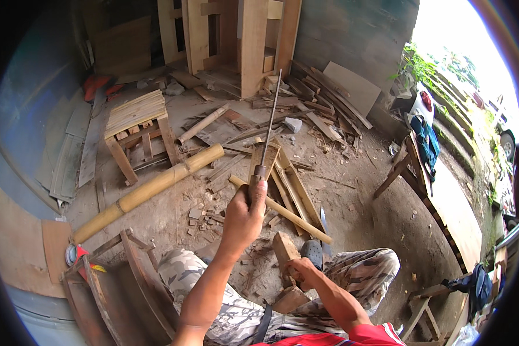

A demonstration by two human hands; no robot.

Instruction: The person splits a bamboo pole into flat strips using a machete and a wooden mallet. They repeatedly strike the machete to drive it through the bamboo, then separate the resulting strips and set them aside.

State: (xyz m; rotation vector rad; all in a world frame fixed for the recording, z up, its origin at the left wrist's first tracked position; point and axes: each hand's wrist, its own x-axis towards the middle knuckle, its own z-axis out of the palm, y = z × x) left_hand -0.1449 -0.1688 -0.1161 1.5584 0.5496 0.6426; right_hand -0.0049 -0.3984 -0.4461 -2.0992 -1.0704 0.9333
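Observation:
My left hand (245, 216) is wrapped round the brown handle of a long, thin-bladed hand tool (269, 124). Its blade points up and away from me, seen almost edge-on, so I cannot tell its exact kind. Lower and to the right, my right hand (304, 273) is closed on a rough wooden block (285, 249) between my legs; its fingertips are partly hidden. Just beyond that hand is a grey clog (312, 252) on my foot, with a flat metal blade (324, 228) beside it. A slender bamboo stick (297, 219) lies slantwise behind my left hand.
A thick bamboo pole (155, 187) lies at left, near a small slatted stool (138, 121). Wooden troughs (300, 187) and scraps cover the middle floor. A dark wooden frame (141, 277) stands near left. Planks (334, 98) are heaped at the back; a bench (452, 213) stands right.

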